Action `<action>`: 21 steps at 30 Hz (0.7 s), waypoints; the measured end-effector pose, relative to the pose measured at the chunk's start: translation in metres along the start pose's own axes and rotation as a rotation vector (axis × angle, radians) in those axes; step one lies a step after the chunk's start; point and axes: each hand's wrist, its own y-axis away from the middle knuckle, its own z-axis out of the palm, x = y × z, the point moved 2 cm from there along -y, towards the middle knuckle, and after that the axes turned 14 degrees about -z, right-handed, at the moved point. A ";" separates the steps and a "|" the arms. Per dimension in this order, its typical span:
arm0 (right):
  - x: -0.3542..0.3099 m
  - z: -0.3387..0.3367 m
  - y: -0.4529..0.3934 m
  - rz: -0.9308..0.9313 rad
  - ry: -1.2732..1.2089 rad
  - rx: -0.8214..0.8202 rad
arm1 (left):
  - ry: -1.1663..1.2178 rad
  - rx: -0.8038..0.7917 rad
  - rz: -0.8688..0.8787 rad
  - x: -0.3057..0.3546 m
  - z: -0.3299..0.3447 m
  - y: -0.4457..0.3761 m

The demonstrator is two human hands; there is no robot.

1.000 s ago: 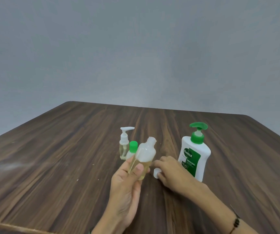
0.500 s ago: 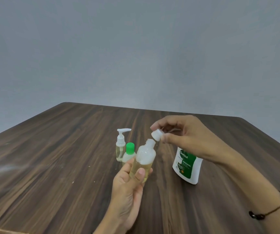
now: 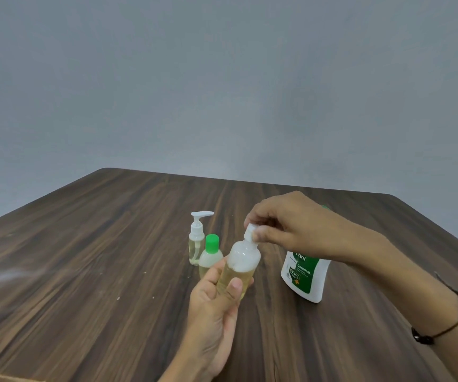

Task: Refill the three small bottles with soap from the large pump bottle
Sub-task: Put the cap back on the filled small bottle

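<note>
Grey wall (image 3: 222, 78) rises behind a dark wood table (image 3: 84, 271). Above the table's middle the left hand (image 3: 214, 307) grips a clear bottle (image 3: 240, 267), thumb across its front and fingers curled behind it. That bottle tilts a little to the right and is about half full of yellowish soap. The right hand (image 3: 291, 227) pinches a white cap (image 3: 250, 232) between thumb and fingertips, right at the bottle's neck; whether the cap is seated on the neck cannot be told. A dark bracelet (image 3: 443, 326) circles the right wrist. Behind the left hand stand a small pump bottle (image 3: 197, 239) and, just beside it, a green-capped bottle (image 3: 210, 255), both holding pale liquid. To the right stands the large white soap bottle (image 3: 305, 277) with a green label, its pump mostly hidden by the right hand.
</note>
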 end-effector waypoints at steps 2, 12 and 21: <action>-0.001 0.002 -0.003 0.029 0.112 -0.059 | 0.008 -0.001 0.000 0.000 0.001 0.001; 0.004 -0.012 0.003 0.026 -0.235 0.106 | 0.023 0.002 0.014 0.004 0.004 -0.005; 0.009 -0.006 -0.001 0.145 0.031 0.212 | 0.071 -0.006 0.022 0.007 0.008 -0.007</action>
